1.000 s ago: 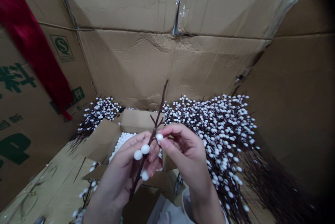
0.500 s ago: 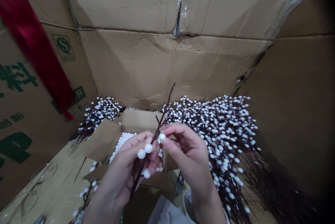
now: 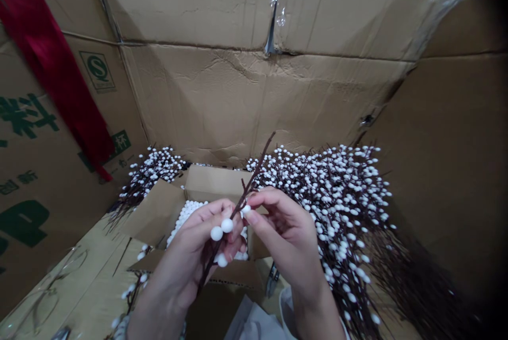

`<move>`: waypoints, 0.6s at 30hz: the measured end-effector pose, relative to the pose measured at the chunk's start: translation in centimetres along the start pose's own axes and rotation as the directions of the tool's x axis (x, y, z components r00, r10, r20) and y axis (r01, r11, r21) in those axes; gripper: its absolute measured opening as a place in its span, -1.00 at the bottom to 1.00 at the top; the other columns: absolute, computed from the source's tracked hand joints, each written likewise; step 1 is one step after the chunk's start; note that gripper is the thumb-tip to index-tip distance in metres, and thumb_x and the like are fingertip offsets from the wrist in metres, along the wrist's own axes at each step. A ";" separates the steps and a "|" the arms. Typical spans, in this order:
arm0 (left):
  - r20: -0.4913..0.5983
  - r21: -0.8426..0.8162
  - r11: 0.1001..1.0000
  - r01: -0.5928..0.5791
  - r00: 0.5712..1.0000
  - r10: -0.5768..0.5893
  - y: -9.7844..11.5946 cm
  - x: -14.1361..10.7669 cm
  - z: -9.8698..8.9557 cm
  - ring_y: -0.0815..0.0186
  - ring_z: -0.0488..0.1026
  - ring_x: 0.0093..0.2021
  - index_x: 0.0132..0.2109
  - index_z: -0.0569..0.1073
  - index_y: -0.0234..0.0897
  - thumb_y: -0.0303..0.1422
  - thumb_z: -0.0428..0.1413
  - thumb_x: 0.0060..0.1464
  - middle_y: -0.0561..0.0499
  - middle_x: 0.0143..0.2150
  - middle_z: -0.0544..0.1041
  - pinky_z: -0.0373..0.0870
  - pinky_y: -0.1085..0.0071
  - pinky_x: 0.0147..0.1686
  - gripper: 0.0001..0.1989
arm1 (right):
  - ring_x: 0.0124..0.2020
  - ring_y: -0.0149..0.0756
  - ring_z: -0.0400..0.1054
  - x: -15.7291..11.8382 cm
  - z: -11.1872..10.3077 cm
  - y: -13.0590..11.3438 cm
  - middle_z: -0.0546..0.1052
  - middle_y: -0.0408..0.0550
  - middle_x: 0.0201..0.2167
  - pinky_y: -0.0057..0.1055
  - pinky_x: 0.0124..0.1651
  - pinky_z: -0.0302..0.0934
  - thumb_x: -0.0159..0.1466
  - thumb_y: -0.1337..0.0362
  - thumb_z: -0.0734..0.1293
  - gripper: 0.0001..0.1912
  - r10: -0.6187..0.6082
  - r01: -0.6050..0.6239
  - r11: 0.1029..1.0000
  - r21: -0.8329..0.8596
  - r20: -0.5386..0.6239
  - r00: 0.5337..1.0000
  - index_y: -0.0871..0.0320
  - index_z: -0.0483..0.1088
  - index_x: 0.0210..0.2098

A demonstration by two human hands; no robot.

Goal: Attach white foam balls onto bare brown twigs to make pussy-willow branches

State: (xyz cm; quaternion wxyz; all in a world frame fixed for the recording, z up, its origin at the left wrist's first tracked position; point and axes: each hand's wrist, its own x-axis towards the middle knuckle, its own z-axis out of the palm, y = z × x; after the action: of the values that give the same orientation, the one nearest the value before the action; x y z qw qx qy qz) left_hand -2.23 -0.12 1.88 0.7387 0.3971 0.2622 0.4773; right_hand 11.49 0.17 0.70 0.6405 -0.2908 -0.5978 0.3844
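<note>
The white foam balls in the open carton sit partly hidden behind the hands

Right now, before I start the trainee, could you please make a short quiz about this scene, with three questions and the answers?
1. True or false: the left hand holds a brown stem.
2. What colour is the long strip on the left wall?
3. Fill the gap: the large bunch of stems lies to the ____ of the open box.

Key: 1 true; 2 red; 3 right.
</note>
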 end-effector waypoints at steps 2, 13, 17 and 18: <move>0.020 -0.008 1.000 0.004 1.000 -0.004 0.0 0.0 0.0 0.49 0.16 -0.62 -0.53 0.36 -0.30 -0.35 0.18 0.06 0.14 -0.63 0.30 0.22 0.55 -0.52 -0.74 | -0.39 -0.48 0.47 -0.1 -0.1 0.1 0.54 -0.19 -0.35 -0.62 -0.42 0.40 0.23 0.38 0.38 -0.89 0.008 -0.008 1.000 0.007 0.014 1.000 0.02 0.49 -0.31; 0.002 0.018 1.000 0.007 1.000 -0.007 0.1 0.1 0.0 0.48 0.13 -0.62 -0.55 0.35 -0.29 -0.34 0.22 0.01 0.14 -0.65 0.29 0.24 0.55 -0.52 -0.73 | -0.33 -0.42 0.46 0.1 -0.3 0.2 0.57 -0.17 -0.36 -0.50 -0.31 0.36 0.22 0.44 0.36 -0.85 -0.091 0.094 0.987 -0.127 0.029 0.995 0.05 0.50 -0.32; 0.001 0.040 0.999 0.015 1.000 -0.015 0.1 0.1 0.1 0.48 0.11 -0.62 -0.57 0.33 -0.29 -0.32 0.19 0.06 0.14 -0.66 0.27 0.25 0.55 -0.51 -0.69 | -0.33 -0.43 0.45 0.0 -0.4 0.4 0.56 -0.17 -0.37 -0.52 -0.33 0.34 0.22 0.45 0.36 -0.84 -0.106 0.111 0.986 -0.122 0.045 0.993 0.04 0.51 -0.32; 0.002 0.045 0.999 0.015 1.000 -0.016 0.1 0.1 0.0 0.47 0.12 -0.62 -0.56 0.33 -0.29 -0.32 0.18 0.08 0.13 -0.66 0.28 0.25 0.56 -0.51 -0.69 | -0.33 -0.43 0.45 0.0 -0.5 0.4 0.56 -0.17 -0.37 -0.52 -0.34 0.33 0.22 0.45 0.36 -0.84 -0.112 0.117 0.986 -0.118 0.047 0.993 0.04 0.51 -0.32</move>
State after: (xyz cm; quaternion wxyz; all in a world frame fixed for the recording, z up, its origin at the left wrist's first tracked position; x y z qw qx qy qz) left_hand -2.22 -0.01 1.93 0.7335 0.4121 0.2753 0.4651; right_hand 11.87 0.45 0.33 0.6304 -0.2864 -0.6486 0.3160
